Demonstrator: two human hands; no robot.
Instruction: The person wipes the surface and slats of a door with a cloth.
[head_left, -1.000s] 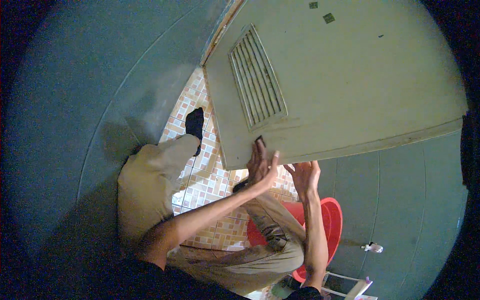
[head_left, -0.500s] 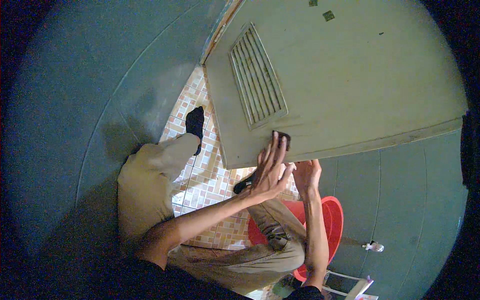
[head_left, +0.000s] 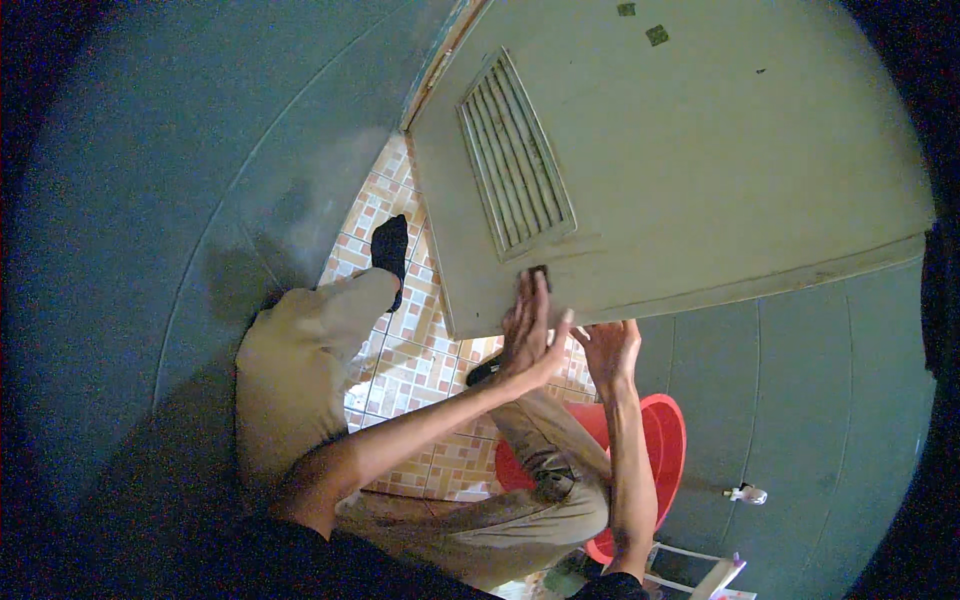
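A pale greenish-beige door (head_left: 740, 180) with a slatted vent (head_left: 515, 160) fills the upper right of the head view. Against its face, just below the vent, my left hand (head_left: 530, 340) presses a small dark brown pad (head_left: 542, 272). The fingers lie over the pad and hide most of it. Beside it, my right hand (head_left: 612, 352) grips the door's edge, its fingertips partly behind the panel. Faint dark smears run across the door near the pad.
A red plastic tub (head_left: 665, 440) stands by my right forearm. The green wall (head_left: 800, 380) carries a small tap (head_left: 747, 493); a white rack (head_left: 690, 570) sits below it. My feet in dark socks (head_left: 390, 245) rest on patterned floor tiles (head_left: 400, 370). Another green wall (head_left: 230, 170) closes the left.
My left hand has slid the dark pad a little to the left across the door. The right hand stays at the door's edge.
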